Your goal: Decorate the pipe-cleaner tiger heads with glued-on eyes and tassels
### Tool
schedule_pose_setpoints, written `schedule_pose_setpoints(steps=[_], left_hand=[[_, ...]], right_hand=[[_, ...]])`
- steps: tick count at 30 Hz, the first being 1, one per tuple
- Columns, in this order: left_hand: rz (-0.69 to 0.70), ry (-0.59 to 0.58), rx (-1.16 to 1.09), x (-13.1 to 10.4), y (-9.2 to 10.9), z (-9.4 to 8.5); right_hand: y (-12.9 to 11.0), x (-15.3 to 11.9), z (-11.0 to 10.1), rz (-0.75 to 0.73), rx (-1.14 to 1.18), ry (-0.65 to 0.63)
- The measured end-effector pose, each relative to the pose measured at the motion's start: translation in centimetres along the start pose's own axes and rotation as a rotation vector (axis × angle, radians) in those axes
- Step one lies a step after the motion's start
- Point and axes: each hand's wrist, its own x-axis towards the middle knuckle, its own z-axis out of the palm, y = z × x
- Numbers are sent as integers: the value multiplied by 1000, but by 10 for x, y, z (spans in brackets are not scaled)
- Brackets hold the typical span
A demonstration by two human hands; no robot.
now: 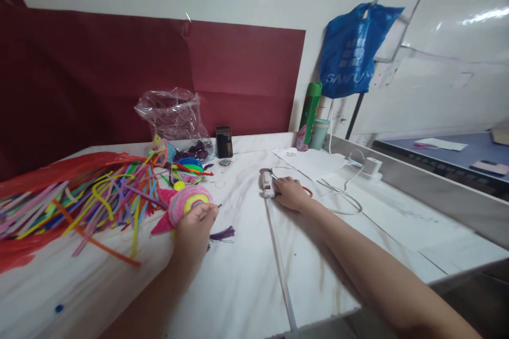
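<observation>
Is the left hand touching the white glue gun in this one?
Apart. The head view shows a wide stretch of marbled tabletop between the left hand and the glue gun.

Pale lettering (350, 78) on the blue bag (338, 37) is illegible.

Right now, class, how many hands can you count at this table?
2: the left hand by the pink yarn piece, the right hand beside the white glue gun. No others show.

Pink disc (180, 202), yellow-ringed; white glue gun (268, 185) lying on tabletop (238, 286).
</observation>
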Motion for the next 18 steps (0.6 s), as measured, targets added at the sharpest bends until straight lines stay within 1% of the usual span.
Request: schedule_pose_setpoints(steps=[2, 4, 7, 9, 10, 12, 14, 16, 18], left_hand=[[-27, 3, 2, 0, 0, 1], [-24, 20, 12, 0, 0, 2], [-7, 39, 6, 1, 0, 1], [8, 57, -2, 2, 0, 0], [18, 70, -6, 2, 1, 0], [44, 98, -18, 1, 4, -2], [57, 132, -45, 1, 8, -4], [55, 172, -78, 2, 12, -7], [54, 199, -104, 3, 14, -9]], right_hand=[[-1, 0, 3, 2, -24, 1], [-2, -1, 2, 7, -28, 19], [-9, -2, -5, 12, -14, 87], [-18, -6, -11, 3, 104, 149], [-25, -10, -14, -9, 220, 177], [-39, -19, -20, -62, 496, 187], [-54, -33, -25, -143, 663, 113], [-65, -48, -27, -205, 747, 8], [-73, -61, -26, -257, 805, -59]])
